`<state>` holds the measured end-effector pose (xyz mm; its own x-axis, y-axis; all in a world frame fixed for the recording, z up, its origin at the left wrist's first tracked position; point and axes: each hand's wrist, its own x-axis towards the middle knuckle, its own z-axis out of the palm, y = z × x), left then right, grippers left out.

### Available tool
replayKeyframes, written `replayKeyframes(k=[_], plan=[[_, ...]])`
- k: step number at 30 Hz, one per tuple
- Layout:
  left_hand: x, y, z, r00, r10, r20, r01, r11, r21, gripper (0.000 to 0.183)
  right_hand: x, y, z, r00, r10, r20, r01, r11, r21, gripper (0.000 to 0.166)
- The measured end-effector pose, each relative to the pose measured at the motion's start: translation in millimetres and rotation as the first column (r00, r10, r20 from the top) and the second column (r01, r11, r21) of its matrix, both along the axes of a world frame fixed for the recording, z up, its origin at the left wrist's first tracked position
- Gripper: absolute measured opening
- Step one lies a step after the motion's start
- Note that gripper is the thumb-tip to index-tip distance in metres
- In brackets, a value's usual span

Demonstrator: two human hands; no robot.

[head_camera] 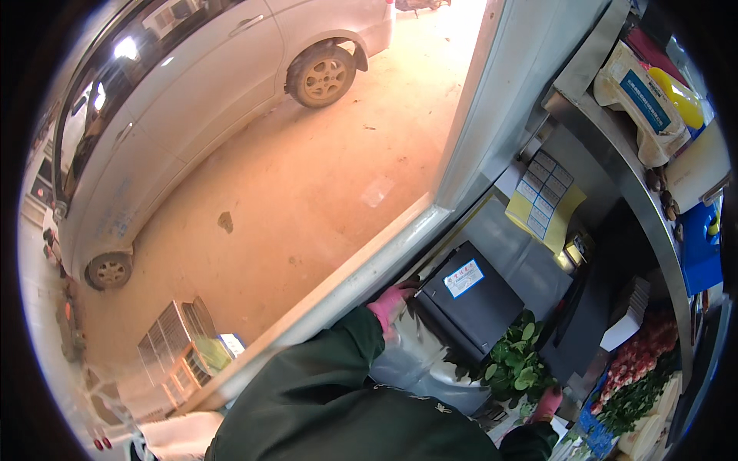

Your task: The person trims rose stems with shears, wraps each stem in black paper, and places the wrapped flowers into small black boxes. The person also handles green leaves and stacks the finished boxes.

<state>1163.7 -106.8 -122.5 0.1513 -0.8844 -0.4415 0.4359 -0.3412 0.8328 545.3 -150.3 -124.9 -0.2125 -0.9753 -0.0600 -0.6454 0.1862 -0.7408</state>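
Observation:
A dark box-shaped device [470,302] with a label on its top sits on a grey metal surface before me. My left hand [394,304], partly covered in pink, touches or lies beside its left edge; its fingertips are partly hidden. At the lower right, my right hand [546,403], also in pink, is at the edge of a bunch of green leaves [519,360]; its fingers are largely hidden, so its hold is unclear. The leaves lie against the near right side of the device.
Stacked white cards or boxes [625,314] and red-and-white flowers [637,360] are on the right, below a curved metal shelf edge [640,190]. A yellow sheet with labels [545,199] hangs behind. Beyond the window frame [323,311] stand a silver van [207,86] and a wire cage [173,334].

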Motion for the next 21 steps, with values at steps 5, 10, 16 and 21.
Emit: replayKeyframes(k=[5, 10, 16, 21], plan=[[2.4, 12.2, -16.0, 0.987, 0.159, -0.022, -0.159, 0.987, -0.037, 0.030, 23.9, -9.6, 11.0, 1.000, 0.020, 0.006, -0.021, 0.996, 0.083, 0.032], [1.6, -9.3, 10.0, 0.976, 0.216, -0.015, -0.213, 0.972, 0.101, 0.026, 6.3, -2.2, -0.7, 0.986, 0.047, -0.157, -0.030, 0.993, 0.111, 0.041], [-33.8, 56.5, -13.0, 0.890, 0.451, 0.065, -0.455, 0.888, 0.067, 0.026, 165.8, 71.7, 125.1, 0.983, 0.051, -0.176, -0.111, 0.931, -0.347, 0.053], [-146.9, 83.1, 14.2, 0.054, -0.307, 0.950, 0.991, 0.131, -0.014, 0.055, 228.0, 198.3, 55.2, 0.769, 0.551, -0.324, -0.543, 0.830, 0.125, 0.074]])
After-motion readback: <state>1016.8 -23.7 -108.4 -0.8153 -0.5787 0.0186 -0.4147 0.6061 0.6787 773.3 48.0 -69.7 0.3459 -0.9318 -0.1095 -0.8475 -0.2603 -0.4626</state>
